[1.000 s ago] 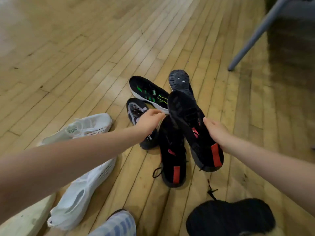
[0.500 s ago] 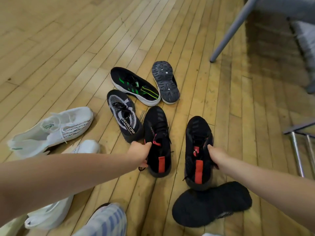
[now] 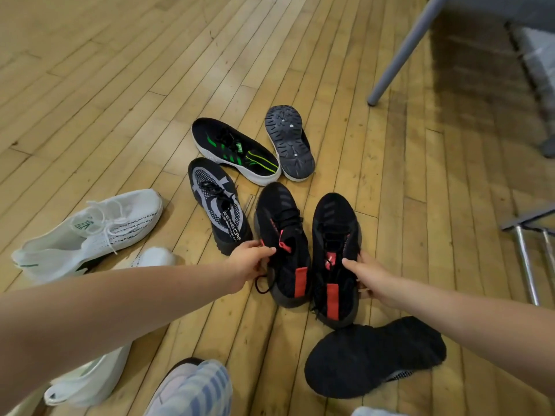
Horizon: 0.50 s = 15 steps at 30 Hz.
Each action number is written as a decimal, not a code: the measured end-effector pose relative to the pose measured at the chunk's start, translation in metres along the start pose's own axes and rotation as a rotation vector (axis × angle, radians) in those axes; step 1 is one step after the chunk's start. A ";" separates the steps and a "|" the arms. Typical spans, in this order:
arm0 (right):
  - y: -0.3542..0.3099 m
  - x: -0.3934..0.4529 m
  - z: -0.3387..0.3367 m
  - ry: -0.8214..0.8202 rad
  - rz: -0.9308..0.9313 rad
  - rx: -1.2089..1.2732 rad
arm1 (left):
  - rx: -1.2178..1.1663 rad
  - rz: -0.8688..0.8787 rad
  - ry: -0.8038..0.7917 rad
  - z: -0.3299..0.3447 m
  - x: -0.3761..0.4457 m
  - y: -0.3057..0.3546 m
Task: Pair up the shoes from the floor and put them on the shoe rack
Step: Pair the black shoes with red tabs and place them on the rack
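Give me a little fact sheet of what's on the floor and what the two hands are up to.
held pair: two black shoes with red tabs, side by side, toes pointing away; left black-red shoe, right black-red shoe
left hand: grips the left shoe at its opening
right hand: grips the right shoe at its collar
beside them: black-grey shoe
farther off: green-striped shoe; overturned shoe, sole up
left side: white shoe
near right: dark knit shoe
floor: wooden boards
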State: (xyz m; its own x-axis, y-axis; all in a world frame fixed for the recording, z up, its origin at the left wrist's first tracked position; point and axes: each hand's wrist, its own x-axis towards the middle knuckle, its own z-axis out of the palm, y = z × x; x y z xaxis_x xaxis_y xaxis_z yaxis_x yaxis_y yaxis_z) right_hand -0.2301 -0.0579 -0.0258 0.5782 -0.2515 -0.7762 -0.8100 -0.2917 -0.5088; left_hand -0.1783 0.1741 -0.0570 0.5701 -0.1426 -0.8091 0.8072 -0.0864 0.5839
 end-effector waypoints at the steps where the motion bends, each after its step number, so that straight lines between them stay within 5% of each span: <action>1: 0.001 0.000 -0.001 -0.024 -0.003 0.002 | -0.003 0.024 0.000 0.001 0.000 0.001; 7: 0.002 -0.010 0.000 -0.071 -0.083 0.011 | 0.061 0.067 -0.090 0.017 -0.006 0.012; 15: 0.005 -0.017 0.006 0.069 -0.270 -0.058 | 0.117 0.165 -0.037 0.006 -0.002 0.024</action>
State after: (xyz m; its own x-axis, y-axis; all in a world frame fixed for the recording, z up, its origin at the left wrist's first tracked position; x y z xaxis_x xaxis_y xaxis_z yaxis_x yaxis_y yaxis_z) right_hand -0.2441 -0.0497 -0.0175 0.7794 -0.2190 -0.5869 -0.6195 -0.4084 -0.6704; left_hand -0.1612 0.1667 -0.0409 0.6855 -0.1998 -0.7002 0.6789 -0.1723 0.7138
